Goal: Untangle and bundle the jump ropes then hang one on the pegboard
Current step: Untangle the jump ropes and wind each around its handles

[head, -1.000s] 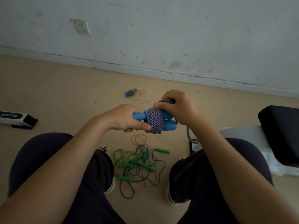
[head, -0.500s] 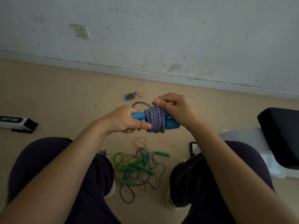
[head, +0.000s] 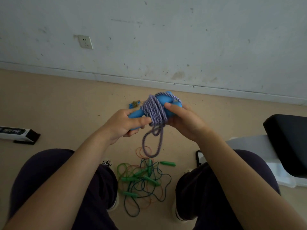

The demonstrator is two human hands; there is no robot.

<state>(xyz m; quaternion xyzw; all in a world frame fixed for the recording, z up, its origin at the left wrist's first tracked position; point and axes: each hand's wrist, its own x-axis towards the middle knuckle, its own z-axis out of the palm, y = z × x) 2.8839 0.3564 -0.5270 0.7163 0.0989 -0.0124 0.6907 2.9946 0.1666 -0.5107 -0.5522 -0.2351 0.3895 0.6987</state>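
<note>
The white-and-black box (head: 18, 133) at the floor's left edge bears lettering too blurred to read. The left hand (head: 123, 124) grips the blue handles (head: 163, 101) of the purple braided jump rope (head: 155, 112); the right hand (head: 183, 121) clasps the wrapped coil, thumb on top. Unlike half a second ago, a loose loop dangles below. Tangled green jump ropes (head: 142, 180) lie between the feet.

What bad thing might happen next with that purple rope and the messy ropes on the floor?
A loop hangs loose under the wrapped purple rope, so the bundle might unwind if the left hand or right hand slackens. That loop dangles just above the tangled green ropes on the floor and could perhaps snag them if lowered.
</note>
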